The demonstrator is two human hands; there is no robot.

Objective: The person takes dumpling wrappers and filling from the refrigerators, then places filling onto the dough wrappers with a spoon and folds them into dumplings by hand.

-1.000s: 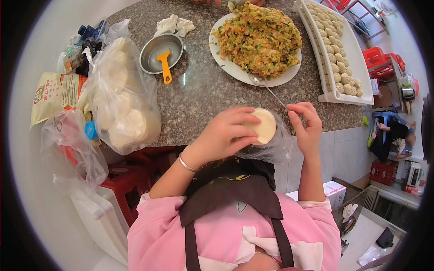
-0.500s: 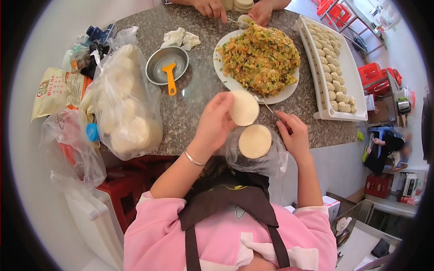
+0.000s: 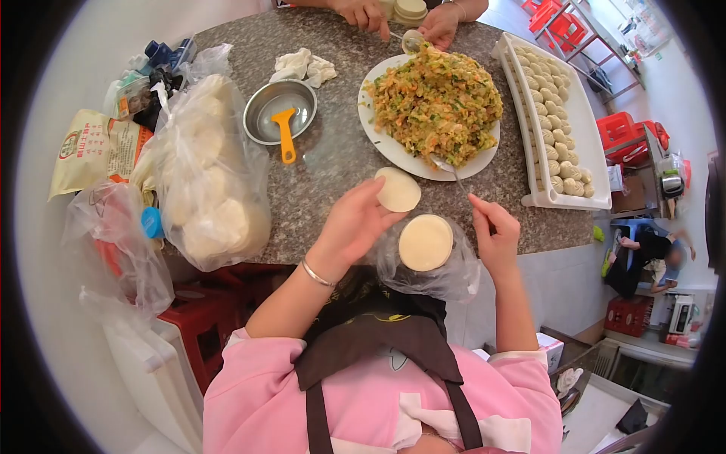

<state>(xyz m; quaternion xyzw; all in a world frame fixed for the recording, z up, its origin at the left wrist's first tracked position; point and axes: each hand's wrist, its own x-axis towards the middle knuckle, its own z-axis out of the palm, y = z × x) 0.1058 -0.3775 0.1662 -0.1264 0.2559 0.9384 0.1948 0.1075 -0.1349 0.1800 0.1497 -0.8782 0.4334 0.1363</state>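
Note:
My left hand (image 3: 352, 225) is closed on a round dough wrapper (image 3: 398, 189), tilted near the front rim of the plate. A metal spoon (image 3: 455, 172) is in my right hand (image 3: 496, 233), held by the end of its handle, with its tip at the edge of the chopped filling (image 3: 435, 106). That filling is heaped on a white plate (image 3: 384, 155). Between my hands, a stack of round wrappers (image 3: 426, 243) sits on a clear plastic bag (image 3: 463, 274) at the table's front edge.
To the right stands a white tray (image 3: 594, 144) of pleated buns (image 3: 556, 125). On the left are a steel bowl (image 3: 261, 106) with an orange-handled scraper (image 3: 286, 140) and a bag of wrappers (image 3: 215, 174). Across the table, another person's hands (image 3: 439, 26) hold a wrapper and a spoon.
My left hand has shifted slightly left and tilted the wrapper flatter. My right hand has moved slightly, with the spoon still at the filling. The other person's wrapper and spoon have shifted a little.

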